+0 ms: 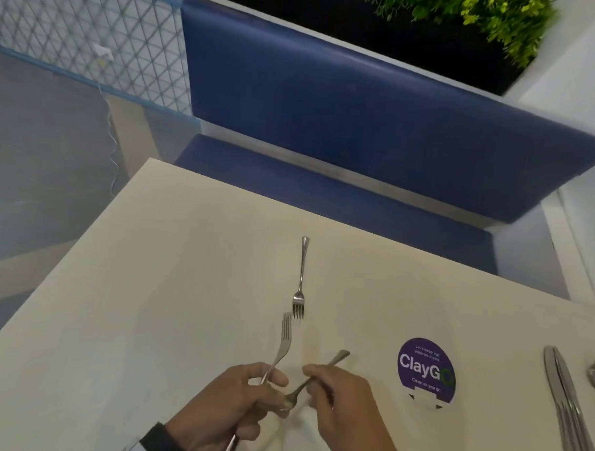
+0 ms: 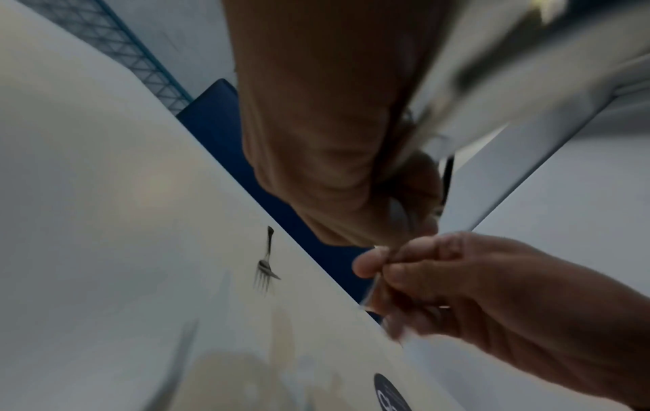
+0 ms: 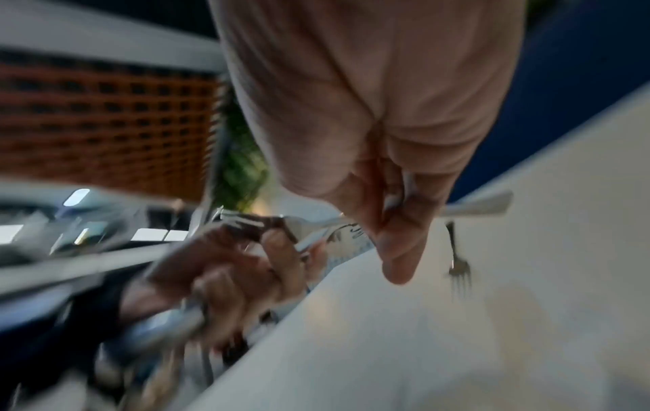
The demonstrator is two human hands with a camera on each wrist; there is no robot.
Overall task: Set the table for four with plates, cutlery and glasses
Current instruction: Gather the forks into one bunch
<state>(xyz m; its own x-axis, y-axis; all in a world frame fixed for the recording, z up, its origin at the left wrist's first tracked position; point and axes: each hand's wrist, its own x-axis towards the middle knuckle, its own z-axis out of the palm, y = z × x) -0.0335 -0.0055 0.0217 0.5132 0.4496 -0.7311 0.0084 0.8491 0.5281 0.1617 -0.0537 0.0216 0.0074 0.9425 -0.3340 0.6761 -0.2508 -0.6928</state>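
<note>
Head view: the left hand (image 1: 228,406) is gripping a fork (image 1: 281,347), tines pointing far, while the right hand (image 1: 341,397) is pinching a spoon (image 1: 311,379) by its handle, likely sorting cutlery for the place where another fork (image 1: 301,280) is lying mid-tabletop (image 1: 150,287).

On your table (image 1: 150,287), take the round sticker (image 1: 426,372) as landmark: one fork (image 1: 301,280) lies left and beyond it, knives (image 1: 567,407) right, your hands just left of it.

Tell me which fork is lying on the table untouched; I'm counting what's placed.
The fork lying alone mid-table, handle toward the blue bench. The other fork is held in the left hand.
</note>
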